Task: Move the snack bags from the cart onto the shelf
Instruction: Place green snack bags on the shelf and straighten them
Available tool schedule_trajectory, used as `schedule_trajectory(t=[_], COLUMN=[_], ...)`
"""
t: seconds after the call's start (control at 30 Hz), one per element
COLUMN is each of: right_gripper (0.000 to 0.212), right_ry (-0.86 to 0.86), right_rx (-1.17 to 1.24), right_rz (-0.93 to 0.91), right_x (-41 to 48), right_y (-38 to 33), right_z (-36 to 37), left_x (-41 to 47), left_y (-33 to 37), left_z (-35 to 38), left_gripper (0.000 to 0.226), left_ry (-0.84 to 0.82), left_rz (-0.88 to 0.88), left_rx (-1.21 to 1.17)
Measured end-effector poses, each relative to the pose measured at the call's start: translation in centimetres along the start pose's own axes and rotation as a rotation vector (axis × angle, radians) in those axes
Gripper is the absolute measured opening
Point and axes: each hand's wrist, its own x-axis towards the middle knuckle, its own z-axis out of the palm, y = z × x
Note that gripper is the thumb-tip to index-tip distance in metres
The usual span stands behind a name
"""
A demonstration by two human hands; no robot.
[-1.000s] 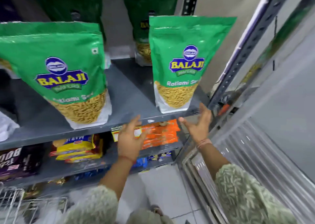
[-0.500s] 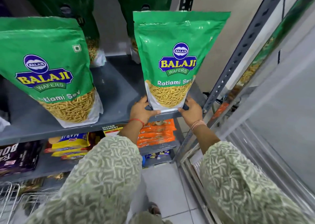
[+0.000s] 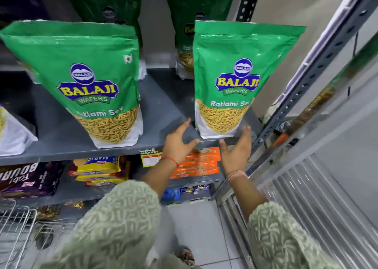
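A green Balaji Ratlami Sev snack bag (image 3: 235, 78) stands upright at the right front of the grey shelf (image 3: 163, 109). My left hand (image 3: 180, 144) hovers open just left of its base, my right hand (image 3: 237, 152) open just below its right corner; neither holds it. A second green bag (image 3: 90, 78) stands to the left on the same shelf. Two more green bags (image 3: 186, 39) stand behind, in shadow. The wire cart (image 3: 18, 232) shows at the bottom left; I cannot see bags in it.
A white-bottomed bag (image 3: 12, 133) sits at the far left of the shelf. Below are yellow Marie biscuit packs (image 3: 98, 168), orange packs (image 3: 196, 162) and dark purple packs (image 3: 28, 178). A perforated grey upright (image 3: 302, 84) and a glass cooler door (image 3: 327, 187) close the right side.
Half a second ago both hands gripped the base of the right bag at the shelf edge. Now they have let go and drawn back slightly, fingers spread; the bag stands alone.
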Motion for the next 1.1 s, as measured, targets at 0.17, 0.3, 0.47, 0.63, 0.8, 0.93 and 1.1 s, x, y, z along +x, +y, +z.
schedule_trajectory(t=[0.17, 0.3, 0.47, 0.63, 0.8, 0.93, 1.1], right_gripper=[0.05, 0.044, 0.043, 0.044, 0.05, 0.069, 0.094], right_ry=[-0.14, -0.337, -0.523, -0.682, -0.897, -0.996, -1.002], right_rx=[0.022, 0.105, 0.244, 0.319, 0.297, 0.276, 0.232], right_rz=[-0.269, -0.412, -0.483, -0.608, -0.68, -0.53, -0.278], right_x=[-8.2, -12.7, -18.7, -26.2, -30.5, -30.9, -29.8], right_y=[-2.8, -7.5, -14.6, -22.4, -31.7, -38.3, -41.4], right_z=[4.6, 10.2, 18.0, 26.8, 34.4, 40.0, 46.6], left_x=[-7.7, -10.9, -14.0, -16.0, -15.8, -14.2, -12.9], left_y=[-4.1, -10.5, -18.7, -24.2, -28.1, -30.0, -33.1], left_z=[-7.6, -16.7, -29.8, -42.7, -52.8, -57.5, -59.4], left_gripper=[0.049, 0.048, 0.046, 0.041, 0.064, 0.092, 0.092], left_ry=[0.265, 0.451, 0.661, 0.87, 1.013, 0.88, 0.625], left_rz=[0.059, -0.053, -0.191, -0.261, -0.322, -0.382, -0.396], left_rx=[0.066, 0.115, -0.001, -0.102, -0.172, -0.083, 0.001])
